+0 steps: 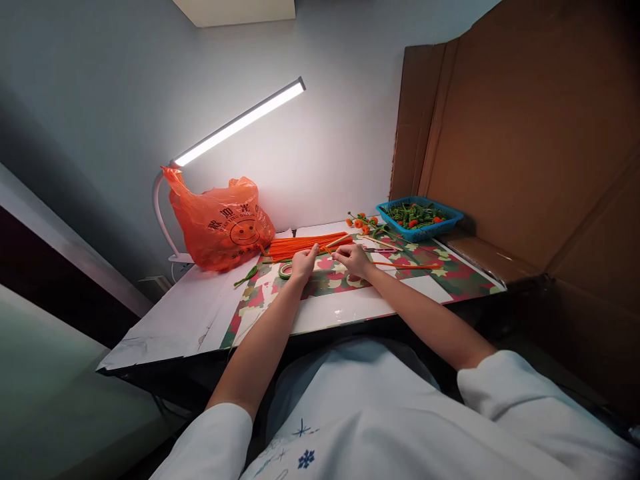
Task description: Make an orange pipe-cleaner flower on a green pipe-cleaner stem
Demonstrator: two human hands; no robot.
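My left hand [305, 263] is closed in a pinch, thumb uppermost, over the patterned table cover. My right hand [351, 259] pinches just to the right of it, the fingertips of both nearly meeting. Between them shows a small bent piece of orange pipe cleaner [325, 249], which both hands seem to grip. Behind the hands lies a bundle of straight orange pipe cleaners [300, 247]. One single orange pipe cleaner [410, 267] stretches out to the right of my right wrist. A roll of green tape [285, 271] lies beside my left hand.
Green pipe cleaners [246, 276] lie at left. Orange flowers [365, 227] and a blue basket [434, 233] of green stems stand at back right, with pink-handled scissors [380, 251] nearer. An orange plastic bag [220, 227] sits under a lamp [240, 123]. Cardboard [520, 133] walls the right.
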